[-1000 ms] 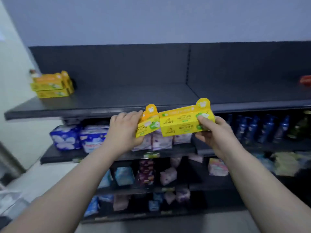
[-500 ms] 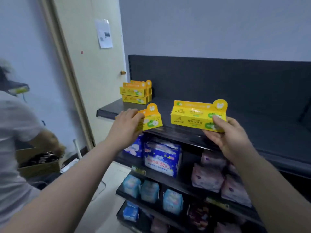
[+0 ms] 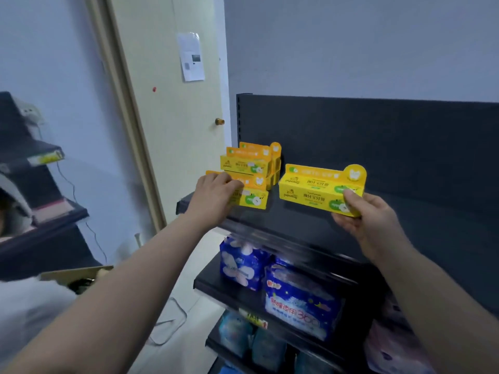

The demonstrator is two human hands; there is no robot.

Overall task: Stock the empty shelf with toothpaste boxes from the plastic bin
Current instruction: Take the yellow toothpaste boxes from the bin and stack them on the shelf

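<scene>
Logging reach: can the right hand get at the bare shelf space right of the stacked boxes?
Probably yes. The right hand holds its toothpaste box just over the top shelf; that patch shows nothing on it, and the left hand holds a second box further left.

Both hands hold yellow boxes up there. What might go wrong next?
The left hand holds the left box right beside the stack near the end of the shelf; a nudge might topple the stack over the edge. The right hand holds the right box by one end only, so it may tilt or slip.
</scene>
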